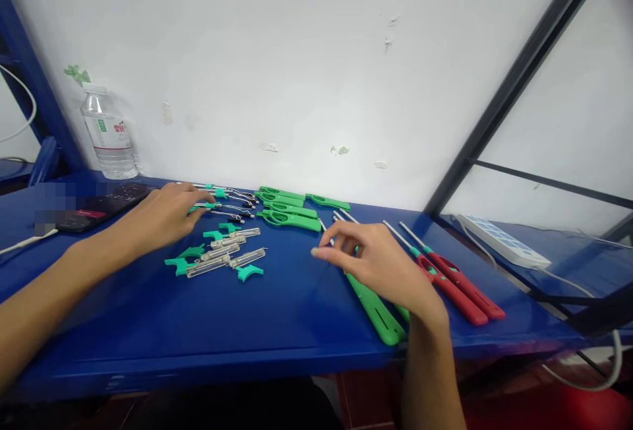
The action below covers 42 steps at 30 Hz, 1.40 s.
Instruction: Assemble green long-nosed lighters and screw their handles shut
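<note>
My left hand [165,215] reaches to the back left of the table. Its thumb and finger close around a metal lighter tube with a teal collar [206,206], in a row of similar tubes with wires and black ends [242,210]. My right hand [368,262] hovers over green long-necked lighters [373,308], fingers curled, thumb and forefinger tips close together, nothing visible in them. It partly hides those lighters. Between my hands lie several clear fuel tanks [215,264] and teal trigger pieces [250,272]. Behind them are green handle shells [291,220] without tubes.
Two red long-necked lighters [457,285] lie right of my right hand. A white power strip [499,240] sits beyond the dark metal frame [504,93]. At left are a phone [106,206] with a cable and a water bottle [106,133] against the wall.
</note>
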Tool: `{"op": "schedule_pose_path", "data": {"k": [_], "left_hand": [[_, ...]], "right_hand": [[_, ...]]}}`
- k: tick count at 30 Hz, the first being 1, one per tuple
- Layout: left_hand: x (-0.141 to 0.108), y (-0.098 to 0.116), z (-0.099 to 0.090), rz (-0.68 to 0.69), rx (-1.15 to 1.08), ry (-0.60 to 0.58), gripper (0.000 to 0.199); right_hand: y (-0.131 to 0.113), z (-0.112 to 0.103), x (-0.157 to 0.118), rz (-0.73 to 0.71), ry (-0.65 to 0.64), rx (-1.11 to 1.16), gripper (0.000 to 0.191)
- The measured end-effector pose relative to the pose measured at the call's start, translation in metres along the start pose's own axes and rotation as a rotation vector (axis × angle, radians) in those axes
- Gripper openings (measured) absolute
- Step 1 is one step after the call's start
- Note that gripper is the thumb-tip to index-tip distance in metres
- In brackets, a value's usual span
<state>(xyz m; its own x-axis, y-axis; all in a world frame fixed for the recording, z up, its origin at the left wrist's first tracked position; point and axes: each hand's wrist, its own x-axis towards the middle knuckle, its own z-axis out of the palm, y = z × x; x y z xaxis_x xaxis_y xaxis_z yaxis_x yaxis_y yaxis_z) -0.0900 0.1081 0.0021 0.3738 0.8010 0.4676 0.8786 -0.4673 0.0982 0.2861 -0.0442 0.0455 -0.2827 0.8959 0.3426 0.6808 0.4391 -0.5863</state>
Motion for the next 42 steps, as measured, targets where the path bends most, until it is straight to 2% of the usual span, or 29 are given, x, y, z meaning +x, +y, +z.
{"op": "schedule_pose_path", "data": {"k": [4, 6, 9, 13, 18, 21, 27, 34, 42], "left_hand": [[0.005, -0.021, 0.005, -0.049, 0.112, -0.068, 0.045], [0.003, -0.021, 0.006, -0.052, 0.122, -0.084, 0.048], [0.004, -0.011, 0.004, -0.014, 0.105, -0.091, 0.049], [0.019, 0.02, 0.002, 0.103, 0.057, -0.117, 0.049], [0.051, 0.065, 0.018, 0.25, -0.028, -0.193, 0.04], [0.065, 0.081, 0.027, 0.291, -0.04, -0.236, 0.033], [0.067, 0.087, 0.036, 0.36, -0.044, -0.277, 0.018], [0.062, 0.09, 0.042, 0.432, -0.025, -0.272, 0.024], [0.057, 0.101, 0.036, 0.458, -0.008, -0.214, 0.025]], "right_hand": [[0.007, 0.006, 0.001, 0.039, -0.279, 0.003, 0.017], [0.011, 0.009, 0.003, 0.071, -0.337, -0.02, 0.016], [0.015, 0.011, 0.005, 0.115, -0.35, -0.097, 0.013], [0.016, 0.009, 0.006, 0.158, -0.372, -0.134, 0.012], [0.014, 0.006, 0.005, 0.213, -0.438, -0.117, 0.01], [0.014, 0.004, 0.004, 0.238, -0.454, -0.106, 0.007], [0.014, 0.002, 0.003, 0.257, -0.453, -0.093, 0.007], [0.017, 0.003, 0.002, 0.254, -0.448, -0.086, 0.008], [0.017, 0.003, 0.002, 0.253, -0.451, -0.091, 0.007]]}}
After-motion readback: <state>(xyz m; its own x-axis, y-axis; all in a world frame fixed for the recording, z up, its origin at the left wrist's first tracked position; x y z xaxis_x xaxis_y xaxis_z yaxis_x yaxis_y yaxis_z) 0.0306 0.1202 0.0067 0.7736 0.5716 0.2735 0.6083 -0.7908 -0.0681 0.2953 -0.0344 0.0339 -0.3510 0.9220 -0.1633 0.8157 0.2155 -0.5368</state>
